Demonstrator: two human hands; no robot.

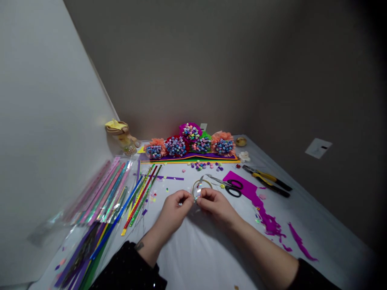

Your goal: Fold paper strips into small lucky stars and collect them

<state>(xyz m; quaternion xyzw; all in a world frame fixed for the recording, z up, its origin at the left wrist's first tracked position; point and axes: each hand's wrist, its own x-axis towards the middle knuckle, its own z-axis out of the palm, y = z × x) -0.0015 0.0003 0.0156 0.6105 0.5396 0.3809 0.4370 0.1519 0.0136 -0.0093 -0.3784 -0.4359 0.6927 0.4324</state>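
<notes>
My left hand point(173, 209) and my right hand point(215, 205) meet over the white tabletop point(199, 249), both with fingers pinched together. Between the fingertips they hold a shiny, holographic paper strip point(198, 189) that curls up into a loop above them. The strip's folded end is hidden inside the pinch. Just beyond my right hand lie scissors point(228, 186) with black and magenta handles.
Long coloured and glittery strips point(137, 197) and clear packets of strips point(102, 189) lie at the left. Flower-like cups of small paper stars point(190, 143) stand at the back on coloured sheets. Magenta paper scraps point(256, 197), yellow-handled pliers point(267, 179) and walls close in around.
</notes>
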